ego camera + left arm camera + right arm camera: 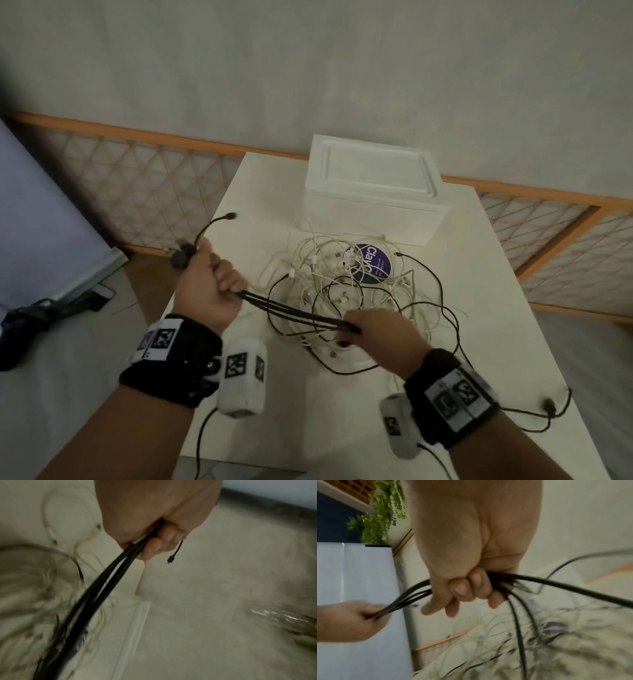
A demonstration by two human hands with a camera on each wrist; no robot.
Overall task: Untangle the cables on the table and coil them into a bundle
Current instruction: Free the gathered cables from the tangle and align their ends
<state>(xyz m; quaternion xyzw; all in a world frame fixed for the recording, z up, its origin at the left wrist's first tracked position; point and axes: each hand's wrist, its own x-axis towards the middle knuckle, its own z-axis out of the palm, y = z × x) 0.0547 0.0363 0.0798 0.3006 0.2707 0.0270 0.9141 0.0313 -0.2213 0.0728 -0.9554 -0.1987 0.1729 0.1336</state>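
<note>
Both fists clamp black cable strands (294, 310), our left hand (209, 287) and right hand (380, 337) pulling them taut above the white tangle (342, 274) on the table (274, 394). Only the left wrist view shows a small plug (171, 559) dangling beyond our fingers.

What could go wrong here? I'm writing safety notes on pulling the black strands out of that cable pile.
1. The black strands, stretched between the left hand and right hand, still loop through the white cables; pulling may tighten knots.
2. Tension could drag the pile and the round sticker across the table.
3. A black plug lies near the table's right edge and may slide off.
</note>
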